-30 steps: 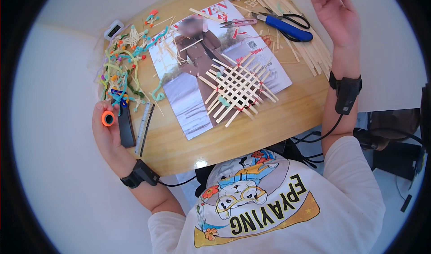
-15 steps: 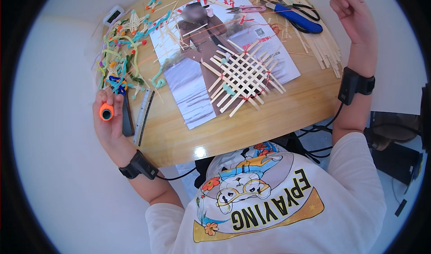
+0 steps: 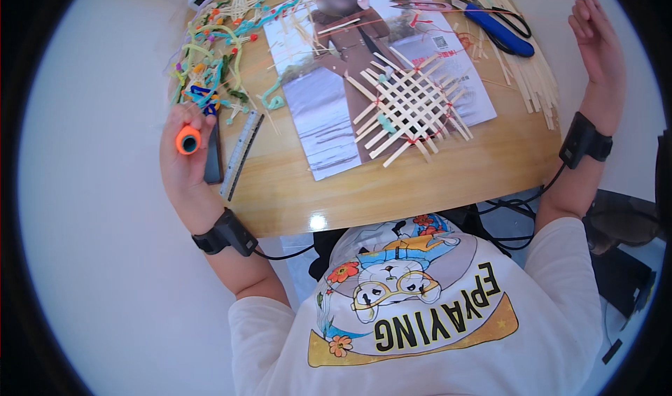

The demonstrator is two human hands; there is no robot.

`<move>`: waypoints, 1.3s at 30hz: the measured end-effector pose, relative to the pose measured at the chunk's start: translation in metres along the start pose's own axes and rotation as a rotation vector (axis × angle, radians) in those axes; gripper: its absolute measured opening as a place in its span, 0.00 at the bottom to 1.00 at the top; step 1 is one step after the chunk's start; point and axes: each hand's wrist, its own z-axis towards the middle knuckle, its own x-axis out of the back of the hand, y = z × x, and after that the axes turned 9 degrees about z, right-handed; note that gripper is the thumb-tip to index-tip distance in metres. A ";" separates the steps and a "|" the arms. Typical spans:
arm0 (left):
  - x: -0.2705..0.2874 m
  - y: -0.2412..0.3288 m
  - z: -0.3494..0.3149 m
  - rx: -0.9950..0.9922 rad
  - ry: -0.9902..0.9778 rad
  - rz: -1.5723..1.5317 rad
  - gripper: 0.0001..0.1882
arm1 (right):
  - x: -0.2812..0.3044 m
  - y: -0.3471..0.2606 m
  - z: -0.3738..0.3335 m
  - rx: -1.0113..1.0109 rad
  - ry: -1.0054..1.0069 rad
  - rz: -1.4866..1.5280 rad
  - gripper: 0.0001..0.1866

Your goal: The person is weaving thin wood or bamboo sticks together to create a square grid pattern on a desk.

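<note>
My left hand, at the table's left edge, is closed around an orange thread spool with its hollow end showing. Raised beyond the table's right side, my right hand has its index finger extended and the other fingers curled. A thin orange thread stretches across the table toward its fingertips; the pinch itself is too small to make out clearly. Between my hands, a woven lattice of pale bamboo strips, tied with red thread at its corners, lies on a magazine. Neither hand touches the lattice.
Colourful pipe-cleaner and stick crafts crowd the far left. A ruler and a dark phone-like slab lie near my left hand. Blue-handled pliers, pink thread snips, black-handled scissors and loose bamboo strips occupy the far right.
The whole view has shifted, so the table and its things appear further right and higher. My left hand still grips the spool, and my right hand stays raised, its index finger now straighter.
</note>
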 end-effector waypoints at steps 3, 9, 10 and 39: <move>0.001 0.003 0.002 -0.075 -0.095 -0.169 0.08 | -0.019 0.011 -0.007 0.140 0.352 -0.138 0.12; 0.004 0.011 0.004 -0.174 -0.069 -0.559 0.07 | -0.034 0.036 -0.005 0.083 0.301 -0.262 0.10; 0.004 0.014 0.005 -0.200 -0.059 -0.606 0.07 | -0.032 0.040 -0.002 0.036 0.265 -0.214 0.09; -0.114 0.049 0.035 -0.272 -0.316 0.365 0.11 | -0.177 0.074 0.019 -0.157 -0.164 -0.389 0.19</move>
